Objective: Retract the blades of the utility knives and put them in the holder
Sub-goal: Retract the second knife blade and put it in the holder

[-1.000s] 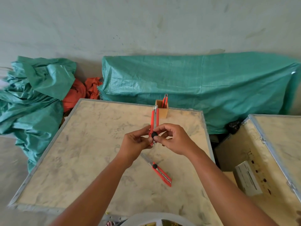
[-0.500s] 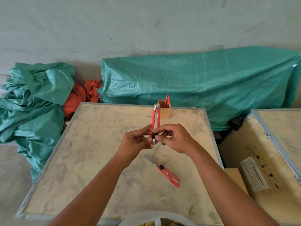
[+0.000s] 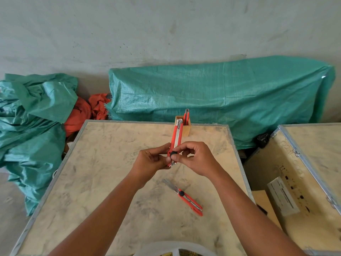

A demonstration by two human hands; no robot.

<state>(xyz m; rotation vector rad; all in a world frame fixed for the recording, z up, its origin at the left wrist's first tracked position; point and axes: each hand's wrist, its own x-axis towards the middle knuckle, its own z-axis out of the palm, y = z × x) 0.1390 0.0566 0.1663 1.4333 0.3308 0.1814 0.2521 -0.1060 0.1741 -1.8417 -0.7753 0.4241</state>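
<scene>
Orange utility knife (image 3: 176, 143) is held upright above the tabletop (image 3: 103, 182), both hands pinching its near end: left hand (image 3: 153, 161) on the body, right hand (image 3: 195, 157) at the black knob. Advise steadying the body and running the slider fully back. Holder (image 3: 185, 126) stands at the far edge; a second knife (image 3: 190, 200) lies near, blade out.

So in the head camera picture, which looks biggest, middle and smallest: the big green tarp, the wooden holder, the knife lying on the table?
1. Big green tarp, biggest by far.
2. Knife lying on the table and wooden holder: look similar; the knife is nearer the camera, so unsure.
</scene>
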